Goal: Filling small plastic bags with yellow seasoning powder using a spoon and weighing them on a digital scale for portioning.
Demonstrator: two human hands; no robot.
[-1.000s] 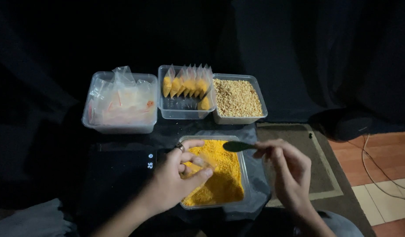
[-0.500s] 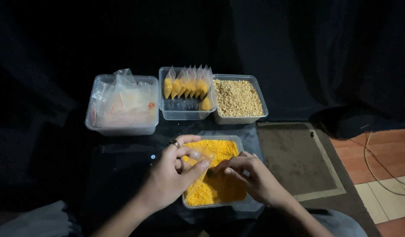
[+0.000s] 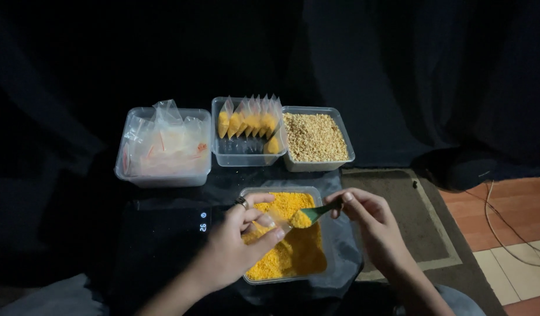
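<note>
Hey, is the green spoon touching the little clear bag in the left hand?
Cannot tell. In the head view the green spoon tip, heaped with yellow powder, meets the small clear bag mouth, but no contact or gap shows plainly.

Four clear plastic tubs stood there: one of empty bags (image 3: 163,146), one of filled packets (image 3: 249,131), one of pale granules (image 3: 315,139), one of orange powder (image 3: 288,246). One green spoon (image 3: 312,214), one digital scale (image 3: 167,225), two hands.

The left hand (image 3: 237,246) is covering part of the tray of yellow powder (image 3: 312,196) and hiding most of the small clear bag (image 3: 277,221) it is pinching, so the bag's fill is staying unclear. Both forearms are running off the bottom edge. Darkness is swallowing the black scale (image 3: 164,234) except its lit display, and the contents of the tub of clear bags (image 3: 163,146) are blurring together.
</note>
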